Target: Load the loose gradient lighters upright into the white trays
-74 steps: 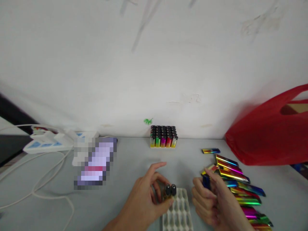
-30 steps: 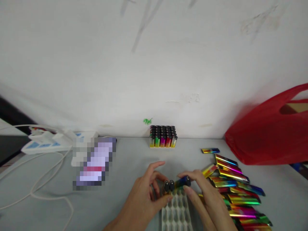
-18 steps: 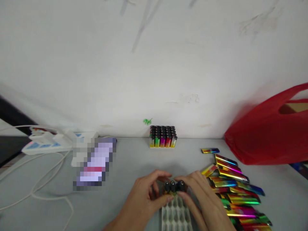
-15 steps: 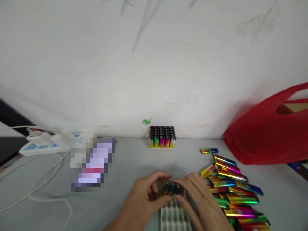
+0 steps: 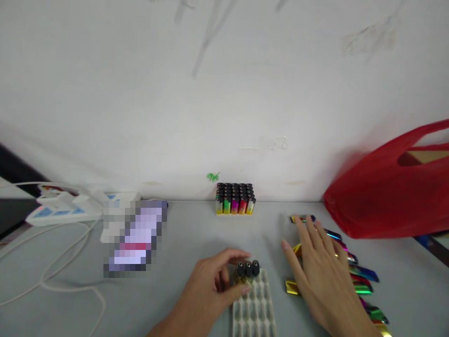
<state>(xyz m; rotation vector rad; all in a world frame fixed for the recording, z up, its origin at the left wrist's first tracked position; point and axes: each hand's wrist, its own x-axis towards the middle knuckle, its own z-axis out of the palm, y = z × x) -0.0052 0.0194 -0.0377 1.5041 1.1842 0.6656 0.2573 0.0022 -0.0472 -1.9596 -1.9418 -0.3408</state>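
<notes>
Three black-topped lighters (image 5: 249, 268) stand in a row at the far end of a pale tray (image 5: 253, 311) with rows of oval slots. My left hand (image 5: 213, 285) curls around their left side, thumb and fingers apart, its fingertips beside the lighters; whether they touch is unclear. My right hand (image 5: 321, 271) lies spread, palm down, over a pile of shiny multicoloured lighters (image 5: 363, 274), hiding much of it. Its fingertips reach a blue and gold lighter (image 5: 297, 219) at the far end of the pile.
A full block of black-topped lighters (image 5: 235, 199) stands against the wall. At the right is a red bag (image 5: 379, 196). At the left lie a blurred phone (image 5: 140, 236), a white power strip (image 5: 66, 213) and loose white cables (image 5: 70, 291) on the grey table (image 5: 168, 290).
My right hand has left the tray and moved right onto the lighter pile, its fingers now spread. My left hand has stayed beside the three lighters.
</notes>
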